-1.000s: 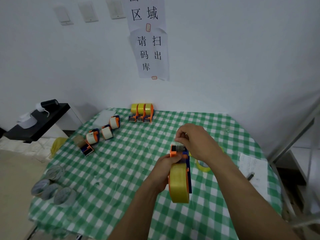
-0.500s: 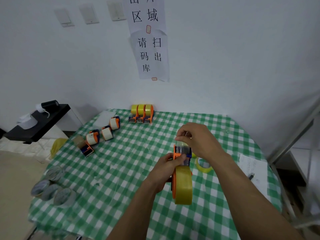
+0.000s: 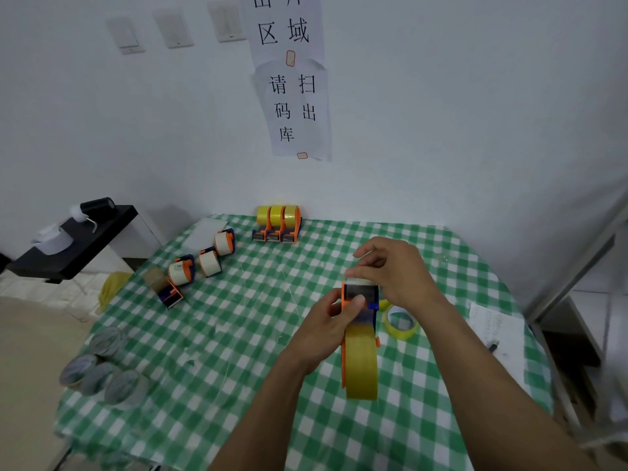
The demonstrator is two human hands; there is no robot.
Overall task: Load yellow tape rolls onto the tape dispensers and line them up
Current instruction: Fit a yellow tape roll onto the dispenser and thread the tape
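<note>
The tape dispenser [image 3: 368, 294] has turned edge-on; left hand [image 3: 326, 328] grips its neck, right hand [image 3: 397, 270] pinches tape end [image 3: 358, 283] above.

A warehouse dispatch corner is indicated: signs [image 3: 295, 107] reading 请扫码出库 are taped to the bare wall [image 3: 441, 113] behind the table [image 3: 238, 351], on which tape dispensers [image 3: 277, 223] are lined; a stand [image 3: 85, 239] with paper rolls is set left of it.

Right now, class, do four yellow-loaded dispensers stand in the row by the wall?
No, the row of dispensers holds three; the fourth dispenser is gripped in the left hand.
</note>
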